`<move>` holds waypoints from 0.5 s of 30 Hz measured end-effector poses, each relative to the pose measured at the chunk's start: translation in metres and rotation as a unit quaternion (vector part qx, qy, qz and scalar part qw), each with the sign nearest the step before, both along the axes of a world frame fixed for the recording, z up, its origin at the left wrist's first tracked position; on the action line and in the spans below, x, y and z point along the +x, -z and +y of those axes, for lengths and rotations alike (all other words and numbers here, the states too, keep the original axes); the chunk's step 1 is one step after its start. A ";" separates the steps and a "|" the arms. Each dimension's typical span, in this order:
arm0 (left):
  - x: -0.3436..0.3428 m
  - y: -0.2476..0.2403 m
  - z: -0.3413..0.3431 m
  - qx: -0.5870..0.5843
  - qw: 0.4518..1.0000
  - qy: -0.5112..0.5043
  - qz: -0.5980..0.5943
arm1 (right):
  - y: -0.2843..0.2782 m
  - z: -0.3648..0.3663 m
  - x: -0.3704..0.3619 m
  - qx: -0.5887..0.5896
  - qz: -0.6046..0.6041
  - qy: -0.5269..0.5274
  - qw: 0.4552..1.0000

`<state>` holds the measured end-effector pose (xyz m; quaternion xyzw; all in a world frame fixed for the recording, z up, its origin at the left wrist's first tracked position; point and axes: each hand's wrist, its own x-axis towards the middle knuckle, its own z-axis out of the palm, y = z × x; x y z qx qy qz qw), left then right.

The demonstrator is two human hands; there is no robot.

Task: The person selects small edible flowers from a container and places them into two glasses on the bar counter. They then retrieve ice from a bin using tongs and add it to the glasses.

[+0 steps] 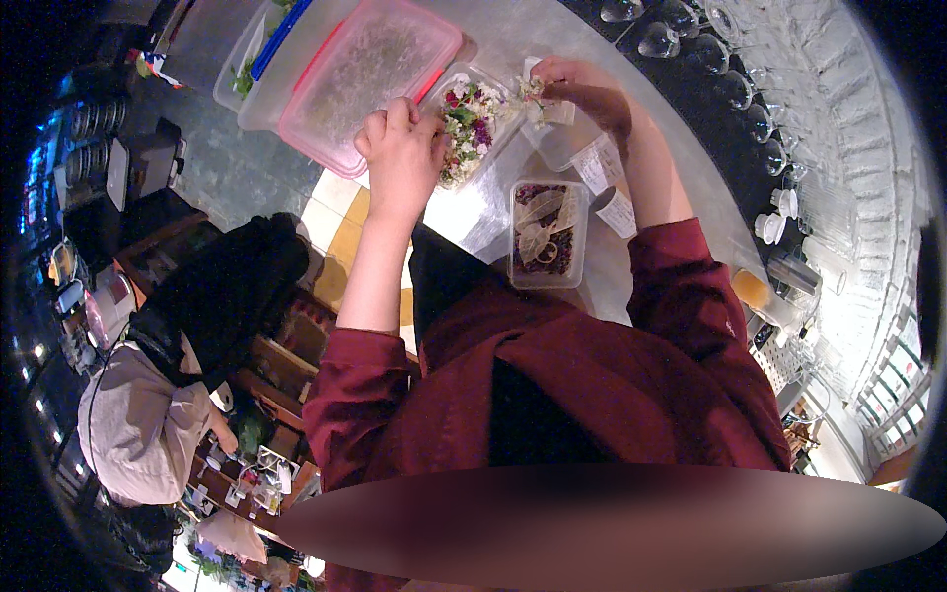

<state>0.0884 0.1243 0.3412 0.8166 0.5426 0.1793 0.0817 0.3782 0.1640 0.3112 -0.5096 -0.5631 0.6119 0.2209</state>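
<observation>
A clear plastic tub (pixel 510 131) holds a mix of white, red and purple flowers (pixel 468 126) with some green leaves. My left hand (pixel 402 153) is over the tub's left side, its fingers curled inward; whatever lies between them is hidden. Beyond the tub's right side, my right hand (pixel 589 89) is closed with its fingertips on a sprig of small white flowers (pixel 532 99). Nearer to me stands a second clear tub (pixel 576 266) with dark red dried petals and a pale, leaf-like piece inside.
A large pink-rimmed lidded box (pixel 370 74) stands at the far left beside a blue-clipped container (pixel 279 41). Labelled clear lids or tubs (pixel 598 166) lie under my right forearm. Glasses (pixel 712 54) line the right. Another person (pixel 148 419) works at the left.
</observation>
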 end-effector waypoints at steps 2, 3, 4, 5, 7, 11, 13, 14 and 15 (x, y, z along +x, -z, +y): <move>-0.002 0.007 0.003 0.013 1.000 0.001 0.020 | -0.004 -0.007 0.001 -0.011 -0.014 0.038 0.999; -0.002 0.006 0.004 0.001 1.000 -0.015 0.006 | -0.001 -0.010 0.004 -0.023 -0.009 0.043 0.999; -0.003 0.003 0.005 -0.012 0.999 -0.031 -0.009 | 0.003 -0.013 0.007 -0.035 -0.005 0.047 0.998; -0.004 0.001 0.006 -0.025 0.998 -0.047 -0.023 | 0.006 -0.015 0.010 -0.047 0.000 0.051 0.998; -0.013 0.005 0.012 -0.077 0.991 -0.069 -0.090 | -0.001 -0.022 0.005 -0.055 0.019 0.066 0.996; -0.034 0.010 0.025 -0.185 0.946 -0.060 -0.261 | 0.011 -0.031 0.007 -0.068 0.051 0.117 0.989; -0.043 0.018 0.023 -0.237 0.888 -0.056 -0.391 | 0.007 -0.037 0.000 -0.077 0.032 0.170 0.982; -0.048 0.022 0.019 -0.281 0.842 -0.056 -0.458 | 0.005 -0.040 -0.003 -0.081 0.022 0.196 0.977; -0.052 0.020 0.017 -0.321 0.790 -0.054 -0.519 | 0.009 -0.043 0.000 -0.085 0.018 0.192 0.978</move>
